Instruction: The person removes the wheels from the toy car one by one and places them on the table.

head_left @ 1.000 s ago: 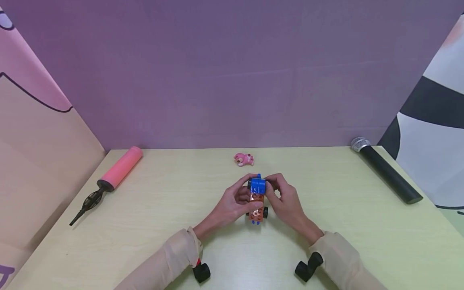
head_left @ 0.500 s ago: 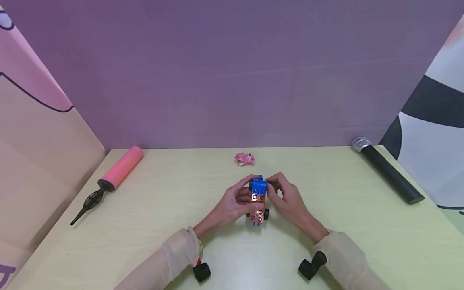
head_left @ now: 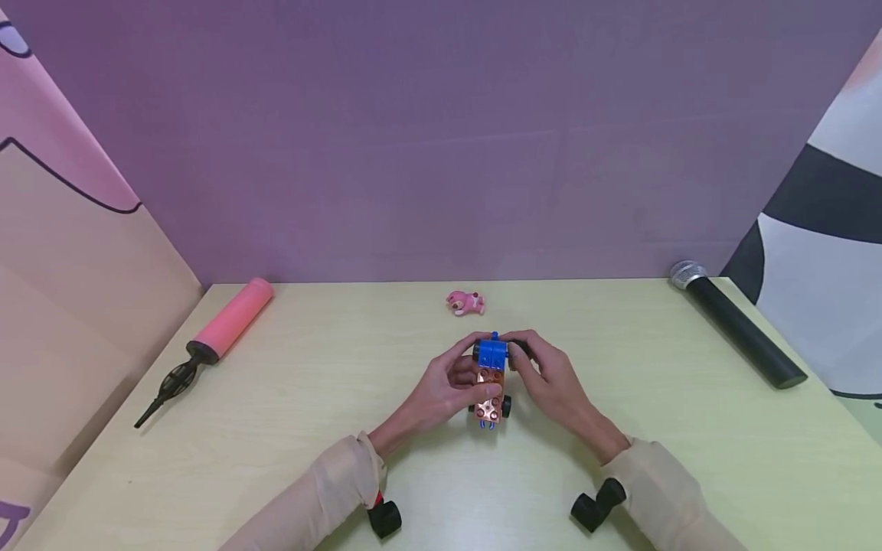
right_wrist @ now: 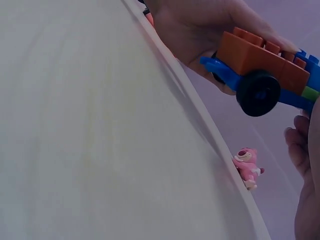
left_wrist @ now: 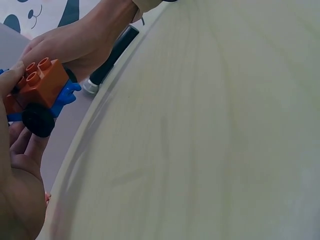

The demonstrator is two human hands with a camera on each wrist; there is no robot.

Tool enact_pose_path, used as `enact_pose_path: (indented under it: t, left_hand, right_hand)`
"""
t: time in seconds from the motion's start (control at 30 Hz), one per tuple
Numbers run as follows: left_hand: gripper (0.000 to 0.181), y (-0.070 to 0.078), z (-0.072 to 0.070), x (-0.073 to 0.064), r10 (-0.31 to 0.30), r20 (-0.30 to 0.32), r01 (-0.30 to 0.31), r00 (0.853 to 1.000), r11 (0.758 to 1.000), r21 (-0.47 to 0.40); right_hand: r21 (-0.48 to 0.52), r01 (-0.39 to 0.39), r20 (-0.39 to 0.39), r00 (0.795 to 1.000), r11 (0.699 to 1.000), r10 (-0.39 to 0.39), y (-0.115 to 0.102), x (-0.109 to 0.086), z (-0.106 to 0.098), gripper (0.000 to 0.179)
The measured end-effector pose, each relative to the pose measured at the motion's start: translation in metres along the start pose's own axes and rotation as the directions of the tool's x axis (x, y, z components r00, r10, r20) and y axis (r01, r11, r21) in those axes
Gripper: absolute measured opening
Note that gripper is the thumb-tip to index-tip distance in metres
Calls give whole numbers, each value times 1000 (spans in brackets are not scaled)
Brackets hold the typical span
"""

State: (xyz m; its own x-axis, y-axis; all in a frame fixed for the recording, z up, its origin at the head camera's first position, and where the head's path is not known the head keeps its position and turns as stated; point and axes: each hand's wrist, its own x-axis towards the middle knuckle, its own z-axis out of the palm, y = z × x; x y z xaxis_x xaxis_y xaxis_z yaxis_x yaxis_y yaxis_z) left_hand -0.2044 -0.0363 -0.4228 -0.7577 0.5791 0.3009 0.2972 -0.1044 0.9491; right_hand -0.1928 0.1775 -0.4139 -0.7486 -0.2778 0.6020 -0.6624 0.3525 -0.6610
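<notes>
A building-block toy car is held up over the table, its orange bricks toward me and a blue brick at the far end. My left hand grips it from the left, thumb across the orange studs. At the far right corner my right hand pinches a black wheel between thumb and forefinger; whether it sits fully on its axle I cannot tell. Another black wheel and a blue hitch show on the near end in the right wrist view, with a bit of green brick.
Beyond the hands a small pink bear figure lies near the table's back edge. A pink hand pump with a black nozzle is on the left. On the right lies a black microphone. Purple and printed panels enclose the table.
The right hand has shifted slightly rightward, and the dark wheel now shows between its thumb and forefinger. The left hand and the car have barely moved.
</notes>
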Motion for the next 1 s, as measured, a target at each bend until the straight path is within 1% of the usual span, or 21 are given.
enact_pose_path:
  t: [0.1, 0.17, 0.3, 0.47, 0.67, 0.9, 1.0]
  left_hand:
    - [67, -1, 1, 1, -3, -22, 3, 1000, 1000, -7]
    - [68, -2, 1, 1, -5, -31, 5, 999, 1000, -14]
    - [68, -3, 0, 1, -8, -43, 7, 999, 1000, -19]
    - [69, -4, 0, 1, -25, -61, 24, 998, 1000, -9]
    - [71, -4, -1, -1, -33, -88, 33, 996, 999, 0]
    - [69, -5, -4, -1, -46, -103, 48, 994, 999, 13]
    - [69, -6, -5, -1, -46, -102, 48, 994, 999, 18]
  right_hand:
    - [21, -23, 2, 1000, 1000, 23, 0, -1, 2, 27]
    - [41, -54, 10, 999, 998, 53, -2, -3, 4, 29]
    - [47, -116, 13, 993, 992, 115, -6, -5, 7, 33]
    - [33, -140, -5, 990, 990, 140, -9, -5, 8, 35]
    - [-45, -114, -80, 991, 992, 110, -5, -6, 3, 32]
    - [-89, -81, -158, 985, 993, 67, 0, -9, -6, 30]
    - [-134, -44, -173, 985, 990, 21, 3, -10, -11, 29]
